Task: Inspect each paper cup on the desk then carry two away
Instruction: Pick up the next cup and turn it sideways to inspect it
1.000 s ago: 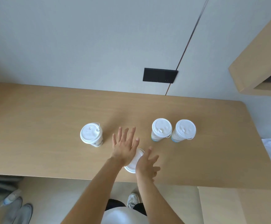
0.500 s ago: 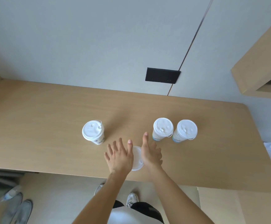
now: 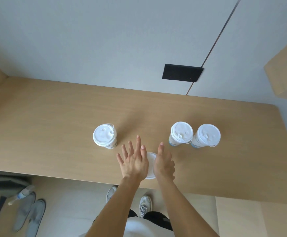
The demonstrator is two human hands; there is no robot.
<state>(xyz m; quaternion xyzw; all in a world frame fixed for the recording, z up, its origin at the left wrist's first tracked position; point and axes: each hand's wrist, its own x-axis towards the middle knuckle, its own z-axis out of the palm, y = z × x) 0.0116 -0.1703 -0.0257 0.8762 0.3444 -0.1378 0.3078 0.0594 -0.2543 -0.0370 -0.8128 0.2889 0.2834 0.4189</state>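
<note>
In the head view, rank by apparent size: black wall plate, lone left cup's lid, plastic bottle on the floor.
1. Black wall plate, clearly largest.
2. Lone left cup's lid and plastic bottle look similar in extent; the bottle lies farther from the camera, so no ranking between them.

The 1 view comes from a wide-angle camera on the person's head, looking steeply forward and down from close above the table (image 3: 53, 117), taking in the wall (image 3: 105, 40) behind and the floor (image 3: 67, 202) below.
</note>
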